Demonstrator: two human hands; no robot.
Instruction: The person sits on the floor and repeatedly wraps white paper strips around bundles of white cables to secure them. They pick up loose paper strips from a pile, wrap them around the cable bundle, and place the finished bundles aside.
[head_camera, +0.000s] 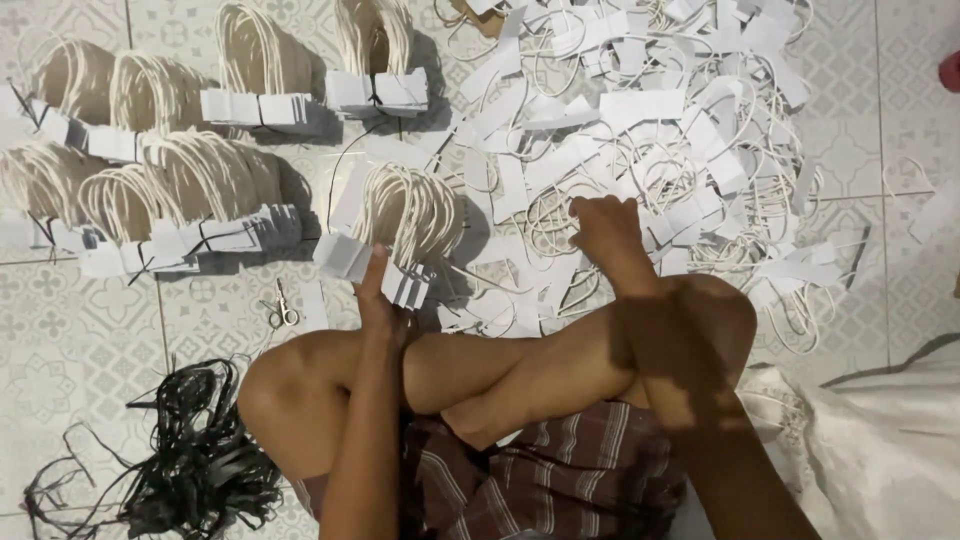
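Left hand (378, 295): you gripped a half-gathered bundle (400, 235) (white cord loops, paper tabs).
Right hand (605, 232): fingers closed in the loose pile (650, 130).
Done: tied bundles (190, 200) on the floor.
Left: most of the pile.

Single head view; looks steeply down from above seated person; close over lap; tiled floor (80, 340) fills frame.

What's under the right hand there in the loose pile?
The right hand rests on the loose pile of white paper strips and cord loops. Which piece the fingers grip is hidden beneath the hand.
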